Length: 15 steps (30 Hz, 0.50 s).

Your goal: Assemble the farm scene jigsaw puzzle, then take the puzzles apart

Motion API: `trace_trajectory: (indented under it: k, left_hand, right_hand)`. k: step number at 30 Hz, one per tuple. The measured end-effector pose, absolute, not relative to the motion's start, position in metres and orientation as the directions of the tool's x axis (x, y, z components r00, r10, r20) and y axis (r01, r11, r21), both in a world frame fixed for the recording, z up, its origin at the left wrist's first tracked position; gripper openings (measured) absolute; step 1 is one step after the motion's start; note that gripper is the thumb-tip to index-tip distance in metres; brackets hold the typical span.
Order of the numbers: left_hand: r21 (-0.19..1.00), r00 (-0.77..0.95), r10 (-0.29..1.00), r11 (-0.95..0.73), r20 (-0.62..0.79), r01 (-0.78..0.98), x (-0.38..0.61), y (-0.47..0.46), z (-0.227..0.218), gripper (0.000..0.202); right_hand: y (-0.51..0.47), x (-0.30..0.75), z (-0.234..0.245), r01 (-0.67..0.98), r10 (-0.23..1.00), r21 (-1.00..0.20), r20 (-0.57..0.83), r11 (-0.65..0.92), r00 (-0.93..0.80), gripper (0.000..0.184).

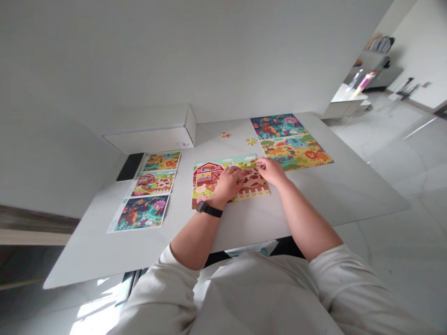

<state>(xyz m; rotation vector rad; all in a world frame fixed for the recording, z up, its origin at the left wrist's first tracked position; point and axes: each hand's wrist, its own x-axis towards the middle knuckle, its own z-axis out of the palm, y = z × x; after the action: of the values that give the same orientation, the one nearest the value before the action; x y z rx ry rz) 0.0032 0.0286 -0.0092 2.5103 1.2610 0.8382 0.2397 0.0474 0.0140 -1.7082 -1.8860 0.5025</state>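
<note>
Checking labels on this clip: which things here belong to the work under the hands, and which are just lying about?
Part of the work:
left hand and right hand, on the farm jigsaw puzzle
loose puzzle pieces
animal-scene jigsaw puzzle
printed picture sheet

Just lying about:
black phone
white box

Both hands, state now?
Left hand: curled, resting on the colourful cardboard farm jigsaw puzzle; holding cannot be told.
Right hand: fingertips together on the puzzle; holding cannot be told.
</note>
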Motion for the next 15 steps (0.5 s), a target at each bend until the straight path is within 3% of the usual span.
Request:
trace_trajectory:
  k: [4, 15]
  left_hand:
    - [0.396, 0.489, 0.795, -0.604, 0.36, 0.691, 0.0058, 0.0299, -0.0117, 0.025]
    - [0.342, 0.501, 0.802, -0.594, 0.325, 0.728, 0.0069, 0.0276, -0.0115, 0.035]
  right_hand:
    - [0.0446, 0.2357, 0.0109, 0.833, 0.99, -0.536, 0.078, 0.138, -0.113, 0.028]
    - [0.044, 0.2356, 0.0135, 0.849, 0.987, -0.504, 0.063, 0.16, -0.148, 0.027]
